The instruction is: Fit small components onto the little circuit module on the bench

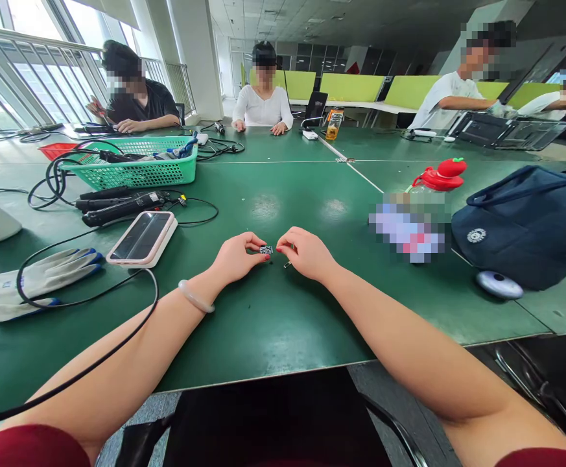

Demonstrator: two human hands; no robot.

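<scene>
Over the green table, my left hand pinches a small flat piece with a black-and-white speckled pattern between thumb and fingers. Just to its right is my right hand, its thumb and forefinger pressed together close to that piece. A narrow gap separates the two sets of fingertips. Beneath the right hand's curled fingers a tiny shiny metallic bit shows; I cannot tell whether it is held or lies on the table. What the right fingertips pinch is too small to make out.
Left are a phone in a pink case, work gloves, black cables and a green basket. Right are a red-capped bottle, a navy bag and a small round object. Several people sit or stand across the table.
</scene>
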